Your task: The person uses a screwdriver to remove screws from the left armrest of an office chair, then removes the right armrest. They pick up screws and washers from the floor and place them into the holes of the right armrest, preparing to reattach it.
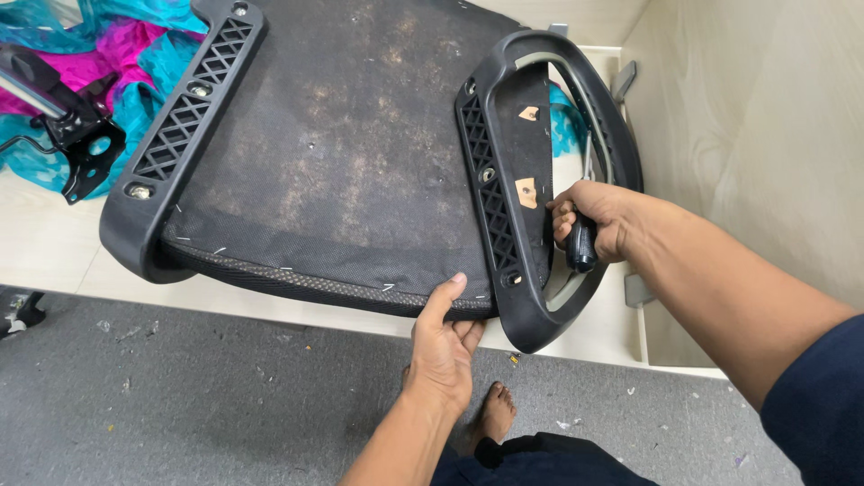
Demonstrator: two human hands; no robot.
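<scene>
Head view: an upturned office chair seat [342,153] lies underside up on a pale worktop [54,243], its stained black fabric facing the camera, probably so the armrest fixings are reachable; the left hand [443,346] presses on the seat's near edge, thumb on top and fingers curled under, seemingly to steady it; the right hand [598,220] is closed in a fist round the dark handle of a screwdriver [580,245], its shaft hard to make out, just beside the right armrest [540,180] and its ribbed mounting bracket [486,180]; the left armrest bracket [175,135] lies well apart from both hands; crumpled teal and pink cloth [135,54] sits behind.
</scene>
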